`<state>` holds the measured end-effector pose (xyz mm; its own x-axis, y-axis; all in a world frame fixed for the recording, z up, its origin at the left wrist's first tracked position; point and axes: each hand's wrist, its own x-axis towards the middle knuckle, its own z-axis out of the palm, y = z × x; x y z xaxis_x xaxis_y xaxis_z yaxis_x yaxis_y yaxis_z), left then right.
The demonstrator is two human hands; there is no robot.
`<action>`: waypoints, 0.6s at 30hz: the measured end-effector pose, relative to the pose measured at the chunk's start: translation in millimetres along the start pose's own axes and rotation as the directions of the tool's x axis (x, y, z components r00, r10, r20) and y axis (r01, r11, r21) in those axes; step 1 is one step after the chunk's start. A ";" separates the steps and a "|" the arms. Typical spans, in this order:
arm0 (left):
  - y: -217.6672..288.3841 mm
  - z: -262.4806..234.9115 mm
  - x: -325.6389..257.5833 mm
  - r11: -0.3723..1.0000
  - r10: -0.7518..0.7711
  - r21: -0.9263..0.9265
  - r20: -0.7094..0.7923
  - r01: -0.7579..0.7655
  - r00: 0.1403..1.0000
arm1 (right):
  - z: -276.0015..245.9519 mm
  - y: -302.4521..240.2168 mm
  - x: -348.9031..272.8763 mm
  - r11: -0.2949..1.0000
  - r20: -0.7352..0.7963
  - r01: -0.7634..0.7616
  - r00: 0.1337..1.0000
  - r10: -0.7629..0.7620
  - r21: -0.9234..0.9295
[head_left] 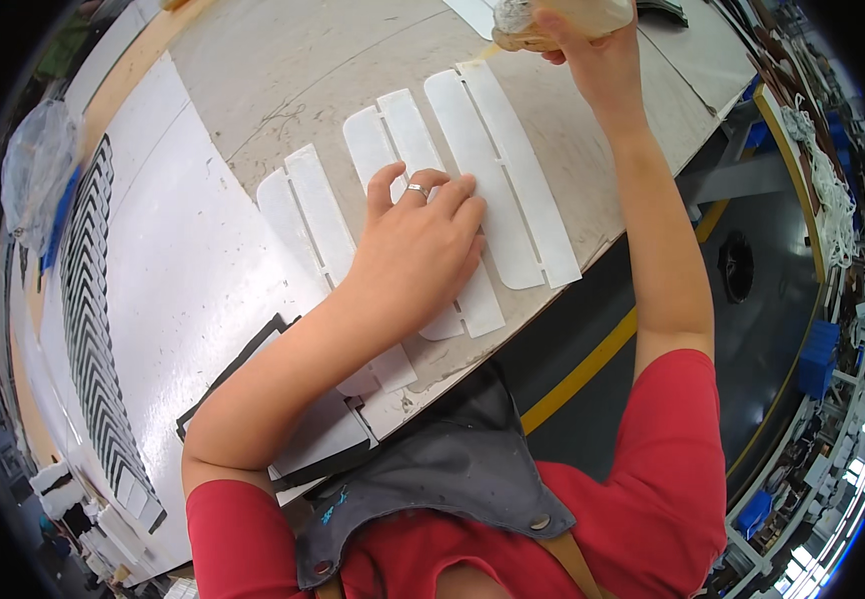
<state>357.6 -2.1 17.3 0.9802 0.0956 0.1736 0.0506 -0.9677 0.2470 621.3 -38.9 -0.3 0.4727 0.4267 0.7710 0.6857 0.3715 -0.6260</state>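
Mid-frame white strips [492, 170]: matt, smooth, plastic-like. Worktop [303, 70]: scuffed, rough, wood-like. Top-edge bottle [552, 20]: clear glossy plastic.

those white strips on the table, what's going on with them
A person at a worktable presses the left hand flat on the middle pair of white strips, one of three pairs laid side by side. The right hand holds a translucent bottle raised at the table's far side. A long row of similar pieces lies to the left.
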 end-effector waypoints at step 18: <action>1.4 3.5 0.2 1.000 0.006 0.013 -0.042 -0.006 0.999 | -47.4 -40.2 -18.6 0.917 0.051 -0.397 0.917 0.396 0.023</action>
<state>358.5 -4.2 14.3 0.9716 0.0990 0.2151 0.0474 -0.9713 0.2331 611.3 -100.8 16.0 0.6768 0.5799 0.4534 0.4284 0.1906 -0.8833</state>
